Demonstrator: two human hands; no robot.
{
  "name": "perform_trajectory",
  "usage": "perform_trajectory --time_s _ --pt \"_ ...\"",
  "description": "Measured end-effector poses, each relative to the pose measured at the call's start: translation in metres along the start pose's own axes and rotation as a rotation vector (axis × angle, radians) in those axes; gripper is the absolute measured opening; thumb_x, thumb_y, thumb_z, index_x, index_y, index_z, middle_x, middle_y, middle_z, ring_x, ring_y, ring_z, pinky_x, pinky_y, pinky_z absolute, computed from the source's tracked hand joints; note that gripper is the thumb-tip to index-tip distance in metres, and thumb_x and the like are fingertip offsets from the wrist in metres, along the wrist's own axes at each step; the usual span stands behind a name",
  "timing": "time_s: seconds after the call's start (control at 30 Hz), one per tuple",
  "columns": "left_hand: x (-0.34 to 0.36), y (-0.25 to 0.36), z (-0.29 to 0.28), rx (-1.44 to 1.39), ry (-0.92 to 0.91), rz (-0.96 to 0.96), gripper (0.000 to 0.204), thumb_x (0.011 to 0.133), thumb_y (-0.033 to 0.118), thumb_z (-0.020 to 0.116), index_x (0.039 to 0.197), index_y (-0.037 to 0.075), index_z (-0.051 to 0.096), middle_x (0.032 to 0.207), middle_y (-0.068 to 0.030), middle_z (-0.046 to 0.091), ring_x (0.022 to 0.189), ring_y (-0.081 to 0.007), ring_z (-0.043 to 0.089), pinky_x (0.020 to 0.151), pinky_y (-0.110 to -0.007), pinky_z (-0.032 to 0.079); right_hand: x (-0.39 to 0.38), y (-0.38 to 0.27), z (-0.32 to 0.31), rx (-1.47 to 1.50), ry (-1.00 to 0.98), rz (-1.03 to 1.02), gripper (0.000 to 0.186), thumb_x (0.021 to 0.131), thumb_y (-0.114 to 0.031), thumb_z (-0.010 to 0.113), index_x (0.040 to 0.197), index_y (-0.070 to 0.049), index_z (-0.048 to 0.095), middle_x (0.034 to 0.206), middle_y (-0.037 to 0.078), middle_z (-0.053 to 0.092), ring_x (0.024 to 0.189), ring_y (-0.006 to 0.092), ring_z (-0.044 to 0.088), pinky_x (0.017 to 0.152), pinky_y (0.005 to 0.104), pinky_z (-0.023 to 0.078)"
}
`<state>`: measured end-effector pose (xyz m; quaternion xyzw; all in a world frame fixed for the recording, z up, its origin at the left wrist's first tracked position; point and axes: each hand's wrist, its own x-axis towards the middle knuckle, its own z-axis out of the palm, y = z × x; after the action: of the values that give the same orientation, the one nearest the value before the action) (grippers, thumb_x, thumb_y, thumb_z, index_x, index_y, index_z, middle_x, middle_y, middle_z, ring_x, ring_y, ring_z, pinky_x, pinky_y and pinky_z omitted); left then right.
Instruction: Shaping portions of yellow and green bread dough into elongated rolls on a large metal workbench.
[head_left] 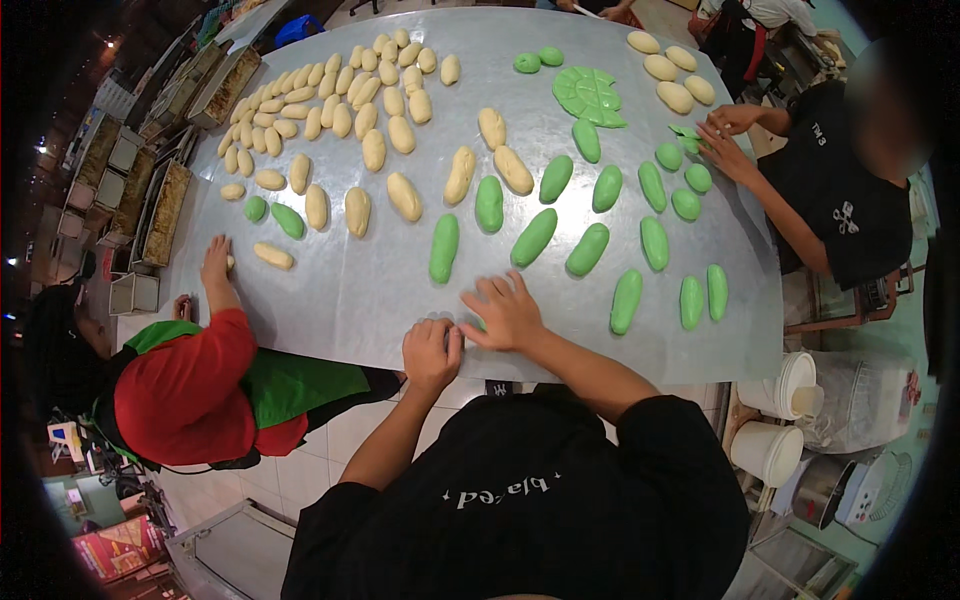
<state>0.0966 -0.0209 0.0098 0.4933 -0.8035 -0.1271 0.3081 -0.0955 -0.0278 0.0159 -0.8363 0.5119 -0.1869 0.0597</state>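
Note:
At the near edge of the steel table, my right hand [503, 312] lies palm down with its fingers spread. A bit of green dough [481, 325] peeks out beside its thumb, mostly covered. Just left of it, my left hand [432, 353] rests on the table with curled fingers; whatever is beneath or inside them is hidden. Beyond my hands lie green dough rolls, among them a long one [444, 248] and a slanted one [534, 237]. A flattened, scored green dough sheet [587, 95] is farther back. Many cream dough pieces [404, 196] cover the left and far left.
A co-worker in red [185, 390] reaches onto the table at left, near a cream roll [273, 256]. Another in black [850, 190] handles green dough at right. Metal loaf pans [165, 215] line the left side; white buckets [767, 452] stand at lower right.

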Motion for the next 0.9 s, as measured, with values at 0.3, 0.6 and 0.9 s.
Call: perform_trajectory --time_s 0.3,0.6,0.9 --pt "-0.005 -0.005 0.000 0.005 -0.042 0.012 0.015 0.088 0.021 0.059 0.092 0.007 0.062 0.083 -0.0105 0.058 0.079 -0.0325 0.055 0.070 -0.045 0.040 -0.081 -0.016 -0.024 -0.031 0.126 -0.074 0.042 0.080 -0.039 0.068 0.112 -0.012 0.063 0.121 0.013 0.056 0.117 0.0312 0.050 0.101 0.0510 0.036" --pt "-0.004 -0.003 -0.005 -0.031 -0.078 0.034 0.021 0.087 0.021 0.055 0.100 0.005 0.061 0.088 -0.0140 0.058 0.083 -0.0352 0.054 0.073 -0.046 0.039 0.032 -0.020 0.008 -0.044 0.331 0.157 0.046 0.083 -0.039 0.067 0.117 -0.010 0.062 0.129 0.017 0.054 0.126 0.0340 0.047 0.107 0.0516 0.034" --pt "-0.006 -0.003 -0.003 -0.021 -0.073 0.027 0.028 0.085 0.030 0.059 0.101 0.007 0.063 0.090 -0.0112 0.059 0.084 -0.0327 0.055 0.073 -0.044 0.039 -0.070 -0.037 -0.027 0.041 0.059 0.106 0.041 0.082 -0.036 0.068 0.112 -0.008 0.063 0.118 0.013 0.058 0.111 0.0303 0.053 0.102 0.0494 0.036"
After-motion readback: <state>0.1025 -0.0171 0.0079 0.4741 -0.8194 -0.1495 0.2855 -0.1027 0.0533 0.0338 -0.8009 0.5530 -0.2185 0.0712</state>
